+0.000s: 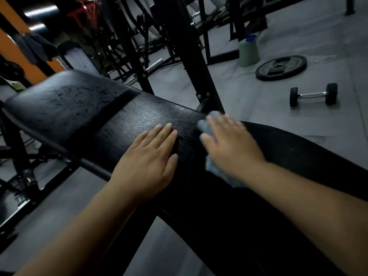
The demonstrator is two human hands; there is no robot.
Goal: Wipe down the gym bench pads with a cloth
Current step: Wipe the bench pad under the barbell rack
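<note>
A long black bench pad (83, 108) runs from upper left to lower right, its middle glistening with wet streaks. My left hand (147, 156) rests flat on the pad, fingers straight. Just to its right, my right hand (231, 144) presses a pale blue cloth (214, 168) onto the pad with spread fingers. The hand is blurred, and the cloth shows only at the fingertips and under the wrist.
Black rack uprights (191, 62) rise behind the bench. On the grey floor at right lie a weight plate (280, 67), a dumbbell (313, 94) and a pale green container (249, 51). The bench frame (18, 198) stands lower left.
</note>
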